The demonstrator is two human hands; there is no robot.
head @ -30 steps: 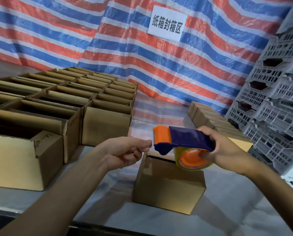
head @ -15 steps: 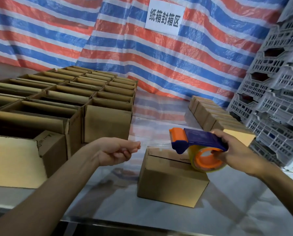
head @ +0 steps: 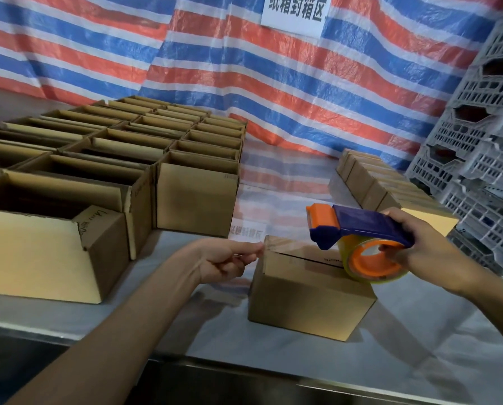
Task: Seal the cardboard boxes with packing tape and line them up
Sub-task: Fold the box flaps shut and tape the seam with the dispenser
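Note:
A small closed cardboard box (head: 308, 299) stands on the metal table (head: 419, 340) in front of me. My right hand (head: 422, 252) grips a blue and orange tape dispenser (head: 358, 229) with its clear tape roll (head: 373, 264) held over the box's right top edge. A strip of clear tape (head: 291, 247) runs from the dispenser across the lid to the box's left corner. My left hand (head: 226, 260) pinches the tape's end at that corner.
Several open cardboard boxes (head: 121, 159) fill the table's left side. A row of sealed boxes (head: 384, 185) runs along the right, beside stacked grey plastic crates (head: 484, 159). A striped tarp (head: 244, 68) with a white sign (head: 295, 10) hangs behind.
My left hand has moved right to the box's left corner with the tape end. The dispenser has shifted right and come down over the box's right edge, and a strip now spans the lid.

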